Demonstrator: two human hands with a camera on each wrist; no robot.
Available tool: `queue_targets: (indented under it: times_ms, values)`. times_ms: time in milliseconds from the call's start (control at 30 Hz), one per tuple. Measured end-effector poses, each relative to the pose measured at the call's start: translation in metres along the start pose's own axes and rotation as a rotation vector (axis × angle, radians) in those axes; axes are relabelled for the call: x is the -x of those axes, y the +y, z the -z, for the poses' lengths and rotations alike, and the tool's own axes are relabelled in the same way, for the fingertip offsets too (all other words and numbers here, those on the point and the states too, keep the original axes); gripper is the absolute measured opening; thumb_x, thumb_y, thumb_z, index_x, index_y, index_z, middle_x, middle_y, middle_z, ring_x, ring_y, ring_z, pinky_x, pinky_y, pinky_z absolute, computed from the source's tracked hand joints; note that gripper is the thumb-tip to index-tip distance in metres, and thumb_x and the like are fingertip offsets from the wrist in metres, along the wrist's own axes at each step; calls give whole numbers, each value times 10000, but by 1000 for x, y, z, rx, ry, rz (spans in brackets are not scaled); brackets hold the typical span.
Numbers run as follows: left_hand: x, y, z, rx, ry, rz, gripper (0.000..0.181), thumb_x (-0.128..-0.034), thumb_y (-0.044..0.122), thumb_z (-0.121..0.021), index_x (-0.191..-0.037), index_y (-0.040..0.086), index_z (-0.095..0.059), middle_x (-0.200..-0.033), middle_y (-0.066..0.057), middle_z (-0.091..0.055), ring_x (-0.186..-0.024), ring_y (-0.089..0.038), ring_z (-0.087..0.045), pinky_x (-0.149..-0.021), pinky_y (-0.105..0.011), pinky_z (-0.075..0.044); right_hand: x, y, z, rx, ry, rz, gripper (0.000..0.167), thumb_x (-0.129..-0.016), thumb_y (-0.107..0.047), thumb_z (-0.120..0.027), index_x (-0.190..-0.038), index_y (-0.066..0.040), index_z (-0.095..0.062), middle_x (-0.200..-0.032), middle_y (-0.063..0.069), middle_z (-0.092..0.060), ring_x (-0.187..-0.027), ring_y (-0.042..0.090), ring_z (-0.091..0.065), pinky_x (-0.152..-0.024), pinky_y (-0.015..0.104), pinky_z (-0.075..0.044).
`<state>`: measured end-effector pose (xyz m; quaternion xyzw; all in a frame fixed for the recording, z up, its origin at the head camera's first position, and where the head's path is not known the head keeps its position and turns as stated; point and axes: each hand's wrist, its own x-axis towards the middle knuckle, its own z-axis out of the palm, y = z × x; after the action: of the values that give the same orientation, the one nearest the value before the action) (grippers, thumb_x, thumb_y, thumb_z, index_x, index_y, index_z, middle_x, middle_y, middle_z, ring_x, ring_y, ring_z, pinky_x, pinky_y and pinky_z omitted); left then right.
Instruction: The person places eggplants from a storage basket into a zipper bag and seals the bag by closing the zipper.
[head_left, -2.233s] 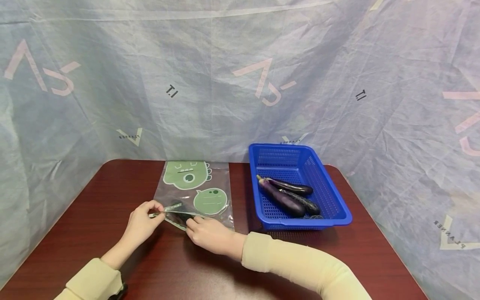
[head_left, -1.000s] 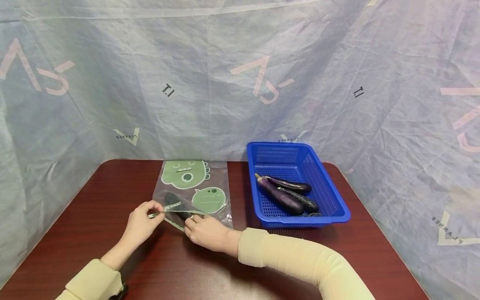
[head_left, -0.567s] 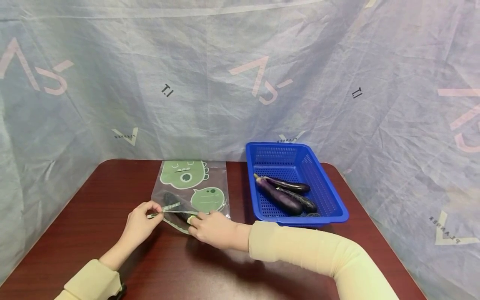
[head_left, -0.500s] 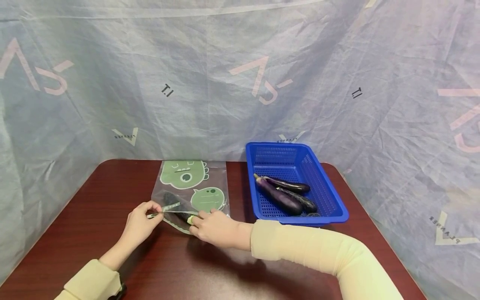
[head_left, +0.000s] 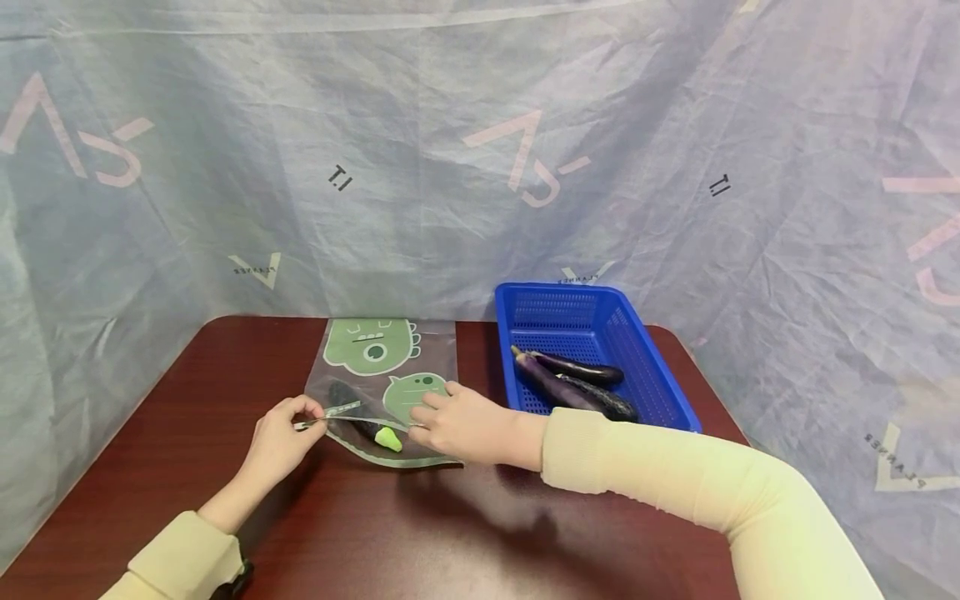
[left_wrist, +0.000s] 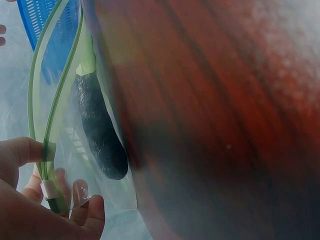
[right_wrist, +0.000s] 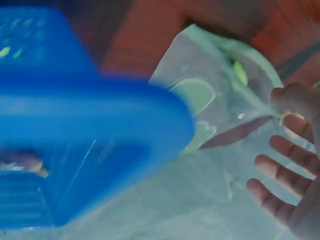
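A clear zip bag (head_left: pixel 442 340) with green cartoon prints lies flat on the table, its mouth gaping toward me. My left hand (head_left: pixel 285 437) pinches the left corner of that mouth, beside a small white slider (left_wrist: pixel 50 189) in the left wrist view. Inside the bag rests a dark, long vegetable, like an eggplant (left_wrist: pixel 102 130), its pale green stem end near the opening. Over the bag's right side hovers my right hand (head_left: pixel 472 427), holding nothing. In the right wrist view its fingers (right_wrist: pixel 282 175) are spread and loosely bent.
A blue perforated basket (head_left: pixel 660 358) stands to the right, partly behind my right sleeve. It holds two purple eggplants (head_left: pixel 558 390) and a dark, wrinkled vegetable (head_left: pixel 609 403). The reddish-brown table (head_left: pixel 360 542) ends against a hanging grey cloth (head_left: pixel 420 167).
My right hand has let go of the dark vegetable in the bag and moved right and up. The green stem end now shows, and the bag mouth gapes wider. My left hand keeps its pinch.
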<state>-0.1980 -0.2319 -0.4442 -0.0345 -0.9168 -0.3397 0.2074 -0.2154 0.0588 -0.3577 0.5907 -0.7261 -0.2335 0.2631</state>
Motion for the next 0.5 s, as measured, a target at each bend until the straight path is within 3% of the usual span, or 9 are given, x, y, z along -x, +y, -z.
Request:
queue_targets:
  times_ms: [200, 500]
  values:
    - [-1, -1, 1, -3, -16, 8, 113, -726, 68, -683, -759, 156, -620, -814, -15, -601, -744, -179, -545, -669, -330, -402, 15, 20, 2, -7, -48, 3, 103, -879, -247, -552, -977, -241, -581, -994, -67, -561, -895, 139, -513, -629, 309, -361]
    - [-2, 1, 2, -3, -15, 14, 134, -722, 55, -683, -756, 167, -616, -817, -5, -600, -758, -172, -551, -682, -334, -413, 39, 58, 4, -66, -16, -42, 222, -773, -195, -610, -992, -192, -576, -981, -43, -569, -848, 173, -502, -620, 329, -355]
